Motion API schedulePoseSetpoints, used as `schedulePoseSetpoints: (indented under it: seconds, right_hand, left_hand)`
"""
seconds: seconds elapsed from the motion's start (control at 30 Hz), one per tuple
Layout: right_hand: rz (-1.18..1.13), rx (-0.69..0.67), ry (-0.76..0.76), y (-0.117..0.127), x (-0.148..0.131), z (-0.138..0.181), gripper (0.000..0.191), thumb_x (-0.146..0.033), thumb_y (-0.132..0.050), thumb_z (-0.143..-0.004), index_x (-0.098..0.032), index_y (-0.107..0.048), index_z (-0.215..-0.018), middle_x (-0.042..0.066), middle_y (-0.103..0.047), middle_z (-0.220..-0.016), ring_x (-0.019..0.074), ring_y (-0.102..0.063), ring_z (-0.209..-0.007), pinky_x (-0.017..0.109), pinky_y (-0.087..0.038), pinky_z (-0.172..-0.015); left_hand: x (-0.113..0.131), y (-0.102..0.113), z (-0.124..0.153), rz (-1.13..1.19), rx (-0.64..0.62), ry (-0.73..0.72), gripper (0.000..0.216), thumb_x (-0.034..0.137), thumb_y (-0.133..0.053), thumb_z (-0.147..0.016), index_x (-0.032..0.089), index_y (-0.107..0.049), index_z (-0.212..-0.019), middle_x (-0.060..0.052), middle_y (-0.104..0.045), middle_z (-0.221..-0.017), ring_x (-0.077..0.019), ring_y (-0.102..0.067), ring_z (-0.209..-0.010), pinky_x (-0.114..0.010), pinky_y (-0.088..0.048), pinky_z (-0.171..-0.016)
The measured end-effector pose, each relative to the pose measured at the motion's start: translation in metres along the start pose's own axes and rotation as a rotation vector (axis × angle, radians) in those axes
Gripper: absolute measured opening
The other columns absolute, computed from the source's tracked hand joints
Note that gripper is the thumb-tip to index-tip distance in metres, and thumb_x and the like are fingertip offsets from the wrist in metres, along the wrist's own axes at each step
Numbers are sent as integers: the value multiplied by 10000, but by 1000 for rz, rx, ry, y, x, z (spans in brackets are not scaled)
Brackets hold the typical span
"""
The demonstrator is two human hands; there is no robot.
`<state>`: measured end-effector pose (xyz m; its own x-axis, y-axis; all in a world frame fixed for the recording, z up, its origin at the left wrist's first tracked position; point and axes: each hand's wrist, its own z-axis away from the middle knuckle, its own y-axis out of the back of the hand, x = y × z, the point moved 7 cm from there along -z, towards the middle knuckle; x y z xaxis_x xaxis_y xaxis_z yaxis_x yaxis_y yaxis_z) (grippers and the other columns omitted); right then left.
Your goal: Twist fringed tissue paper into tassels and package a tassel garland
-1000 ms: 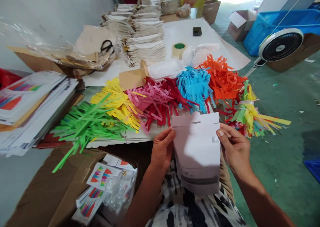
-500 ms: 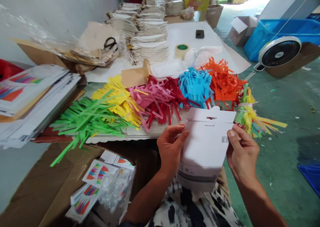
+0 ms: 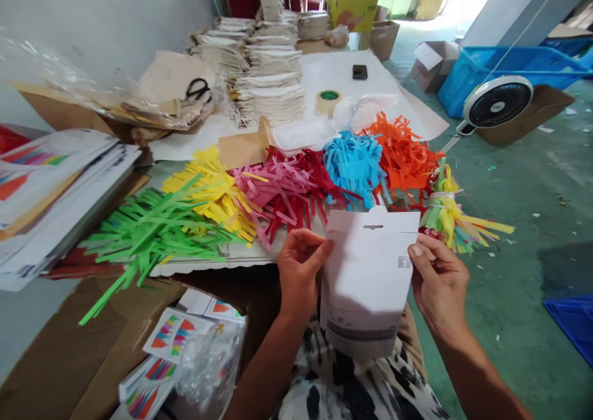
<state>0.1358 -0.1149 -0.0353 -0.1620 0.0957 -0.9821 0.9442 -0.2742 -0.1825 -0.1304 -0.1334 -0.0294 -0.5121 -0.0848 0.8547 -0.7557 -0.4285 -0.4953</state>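
A white printed card sleeve (image 3: 365,272) with a hang slot near its top is held upright over my lap. My left hand (image 3: 301,278) pinches its left edge, and my right hand (image 3: 440,281) grips the right edge between thumb and fingers. Just beyond it, along the table's front edge, lie fringed paper tassels: green (image 3: 157,228), yellow (image 3: 210,191), pink (image 3: 273,185), dark red (image 3: 315,170), blue (image 3: 354,167) and orange (image 3: 403,154). A tied multicoloured bundle (image 3: 445,204) hangs at the table's right corner.
Stacks of white bundles (image 3: 271,86) stand at the back, near a tape roll (image 3: 328,102) and scissors (image 3: 198,90). Printed sheets (image 3: 55,185) are piled at left. Below, an open carton (image 3: 92,333) contains printed cards and clear plastic. A fan (image 3: 498,104) is at right.
The view has shifted slightly, so everything sits a little left and lower. The sleeve's top flap now lies more in line with its panel. Both hands keep their hold on it.
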Motion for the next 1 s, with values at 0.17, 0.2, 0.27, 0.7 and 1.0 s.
schedulePoseSetpoints:
  seconds: [0.17,0.2,0.27,0.7,1.0]
  right_hand:
    - [88,-153,-40,-5,-4,-4,191,-355,-854,-870,-256,-786,-1018,-19,-678,-793,120,-611,-708,220,-509,-643]
    - [115,-190,-40,-5,-6,-6,203,-359,-854,-871,-255,-778,-1027,-30,-648,-764,115,-587,-688,217,-494,-631]
    - [172,-277,-41,-6,-11,-11,271,-381,-858,-867,-256,-766,-1090,-47,-603,-718,116,-554,-649,224,-475,-605]
    - [363,-637,234,-12,-15,-31,154,-253,-722,-997,-333,-836,-1060,5,-819,-1013,163,-749,-904,262,-566,-788]
    - [475,-804,366,-15,-33,-15,253,-208,-544,-1070,-280,-782,-1118,23,-791,-1037,174,-736,-932,282,-521,-792]
  left_hand:
    - [-7,7,-2,15,-58,195,391,321,-1003,-643,207,-841,-980,-17,-761,-810,-108,-690,-711,-173,-555,-656]
    - [-8,9,-1,-12,-70,216,360,331,-1003,-639,193,-846,-931,-31,-767,-821,-115,-694,-720,-179,-563,-658]
    - [-9,13,-2,-72,-104,233,330,332,-998,-647,195,-849,-907,-30,-754,-808,-113,-676,-704,-183,-561,-638]
    - [-2,1,-29,-405,-485,69,102,279,-809,-842,220,-829,-922,-18,-631,-889,-137,-591,-793,-203,-542,-632]
    - [-2,-10,-8,-512,-561,21,175,340,-694,-915,178,-682,-849,-21,-605,-904,-142,-548,-814,-221,-449,-673]
